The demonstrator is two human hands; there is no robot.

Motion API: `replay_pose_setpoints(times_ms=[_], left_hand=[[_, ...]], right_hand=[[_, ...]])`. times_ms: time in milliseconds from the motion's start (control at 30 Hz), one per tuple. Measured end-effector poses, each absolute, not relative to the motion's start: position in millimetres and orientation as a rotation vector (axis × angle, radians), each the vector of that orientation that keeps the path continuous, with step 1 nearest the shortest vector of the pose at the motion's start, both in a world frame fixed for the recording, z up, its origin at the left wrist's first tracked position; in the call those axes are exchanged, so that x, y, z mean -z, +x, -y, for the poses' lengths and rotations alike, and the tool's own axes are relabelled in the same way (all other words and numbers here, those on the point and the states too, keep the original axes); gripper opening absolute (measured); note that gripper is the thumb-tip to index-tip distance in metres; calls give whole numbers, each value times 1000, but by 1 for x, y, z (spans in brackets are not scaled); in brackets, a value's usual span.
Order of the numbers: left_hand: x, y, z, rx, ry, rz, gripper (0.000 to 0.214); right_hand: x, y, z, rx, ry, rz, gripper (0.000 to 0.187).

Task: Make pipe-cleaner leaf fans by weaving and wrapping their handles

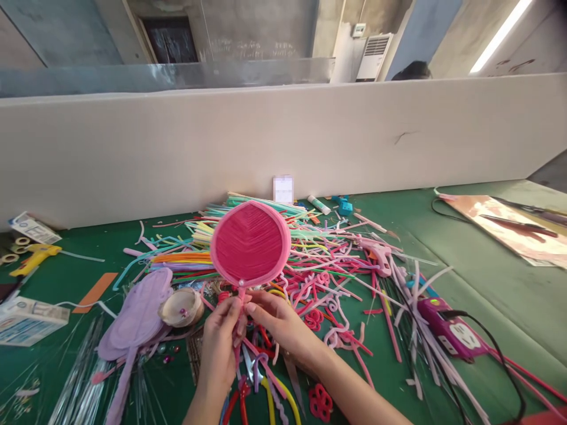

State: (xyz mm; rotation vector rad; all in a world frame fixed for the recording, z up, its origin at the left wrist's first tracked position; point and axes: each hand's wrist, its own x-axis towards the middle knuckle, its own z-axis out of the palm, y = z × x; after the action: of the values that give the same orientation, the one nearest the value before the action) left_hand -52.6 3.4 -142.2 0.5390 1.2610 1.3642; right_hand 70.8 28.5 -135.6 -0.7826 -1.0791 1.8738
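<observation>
A pink pipe-cleaner hand fan [250, 243] stands upright before me, its round face deep pink with a lighter rim and a small bead at the base. Fingers of my left hand [224, 333] are wrapped round its thin handle just below the face. My right hand [280, 319] closes on the same handle from the other side, fingertips pinched near the bead; some of them are hidden. Beneath my wrists lie red-handled pliers [243, 395] and a yellow-handled tool [277, 395]. To the left rests a lilac pipe-cleaner fan [138, 316] beside a small bowl [179, 317] with beads.
Loose pipe cleaners [323, 254] heap across the green table [398, 218]. A pink glue gun [378, 257] and a purple power socket [456, 330] with a black cable are on the right. A yellow glue gun [38, 260] lies left. A white partition [248, 141] runs behind.
</observation>
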Motion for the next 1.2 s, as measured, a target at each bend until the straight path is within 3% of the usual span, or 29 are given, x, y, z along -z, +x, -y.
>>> replay_pose_setpoints(times_ms=[267, 433, 700, 867, 1200], left_hand=[[148, -50, 1, -1305, 634, -1300, 43], [140, -54, 9, -1057, 937, -1291, 43], [156, -51, 12, -973, 1068, -1242, 43], [155, -46, 13, -945, 1086, -1152, 34], [158, -46, 11, -935, 1020, -1142, 41]], right_hand=[[140, 61, -28, -1826, -767, 1026, 40], [136, 69, -37, -1792, -837, 863, 35], [131, 79, -41, -1346, -1040, 1104, 33], [127, 74, -36, -1359, -1082, 1049, 30], [135, 76, -38, -1406, -1027, 1066, 29]])
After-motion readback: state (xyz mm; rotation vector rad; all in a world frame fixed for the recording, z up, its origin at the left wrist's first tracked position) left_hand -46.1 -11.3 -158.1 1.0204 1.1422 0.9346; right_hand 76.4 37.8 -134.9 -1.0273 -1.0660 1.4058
